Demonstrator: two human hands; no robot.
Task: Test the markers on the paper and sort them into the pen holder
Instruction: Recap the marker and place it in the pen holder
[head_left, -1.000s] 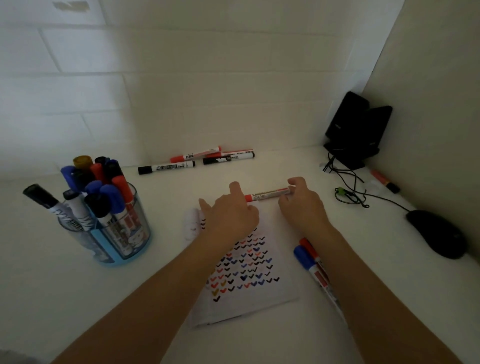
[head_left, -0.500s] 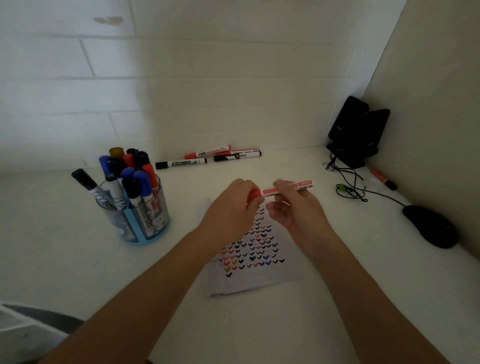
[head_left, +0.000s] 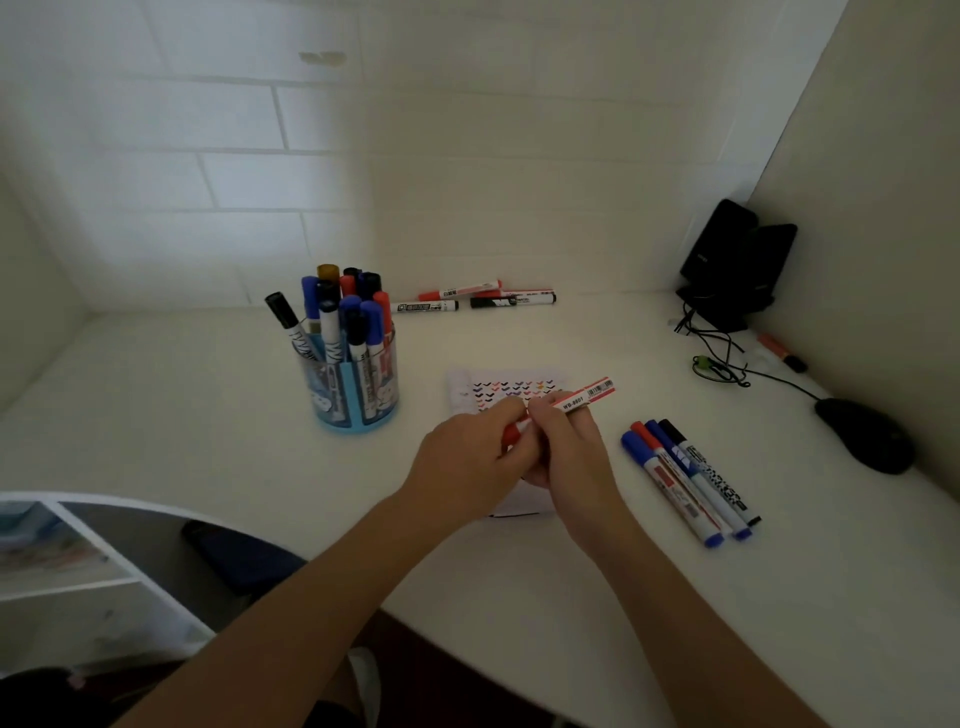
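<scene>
The left hand (head_left: 467, 460) pinches the red end of a red marker (head_left: 589, 393) and the right hand (head_left: 569, 457) curls round its barrel, both just above the paper (head_left: 511, 387), with the full pen holder (head_left: 358, 387) left of the paper, four loose markers (head_left: 688, 480) right of it and three more markers (head_left: 470, 300) beyond it.
</scene>
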